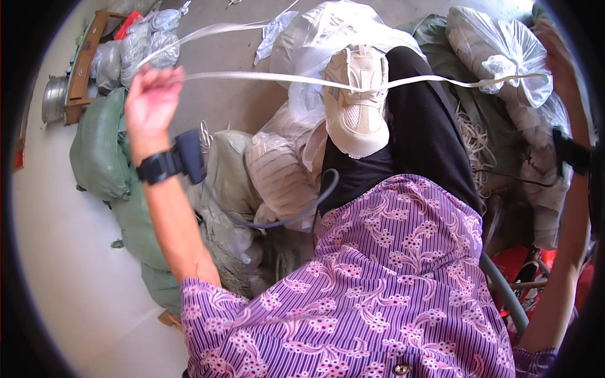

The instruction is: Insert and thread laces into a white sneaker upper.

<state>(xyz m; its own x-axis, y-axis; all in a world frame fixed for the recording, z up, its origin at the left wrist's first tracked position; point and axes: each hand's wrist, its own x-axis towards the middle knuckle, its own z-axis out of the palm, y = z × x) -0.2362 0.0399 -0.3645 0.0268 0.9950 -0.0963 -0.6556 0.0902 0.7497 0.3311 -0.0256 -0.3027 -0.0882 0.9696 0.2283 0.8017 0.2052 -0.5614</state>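
The shoe (357,123) rested on black trousers (419,120). To its left, the left hand (151,104) held the lace (258,75); to its right, I couldn't tell the grip of the blurred right hand (559,63).

A cramped, makeshift workroom

This looks like a small workroom for shoes; whether it is part of a home or a factory cannot be told. Stuffed green sacks (97,151) lie along a plain pale wall (60,246), and plastic bags (296,38) crowd the bare grey floor (220,104), one packed with stacked beige pieces (274,167). Loose pale cords (477,148) lie in a tangle to the right. A wooden frame (88,53) stands at the far left. A beige shoe (358,123) rests on the seated person's lap.
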